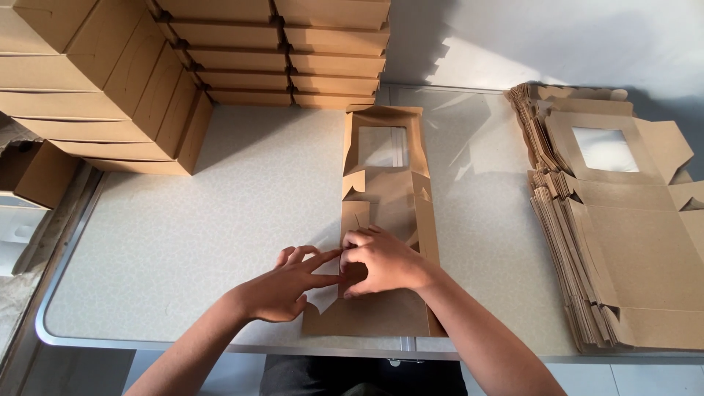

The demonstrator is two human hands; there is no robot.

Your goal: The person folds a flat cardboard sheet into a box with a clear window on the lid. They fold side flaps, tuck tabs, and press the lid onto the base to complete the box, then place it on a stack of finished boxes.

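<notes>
Two hands worked one flat box blank (385, 220) in the head view. The blank lay lengthwise on the table (183, 242), window end pointing away from the person, near end at the table's front edge.

Right hand (381, 262) sat on the blank's left side panel near the front, fingers curled narrow and pressing down on a flap (whether it pinched the flap or only pressed it, cannot tell). Left hand (282, 290) lay just left of it, palm down on the table, fingers stretched out and loosely spread, tips touching the blank's left edge beside the right hand. It held nothing.

Side walls of the blank were partly raised along the long edges; the window panel (383, 145) at the far end lay flat.

Right of the blank, well apart: a stack of flat blanks (609, 220), windowed one on top. Far left: folded boxes (110, 81) piled up, more stacked at the back (286, 51). A white wall (550, 37) stood behind the table.
</notes>
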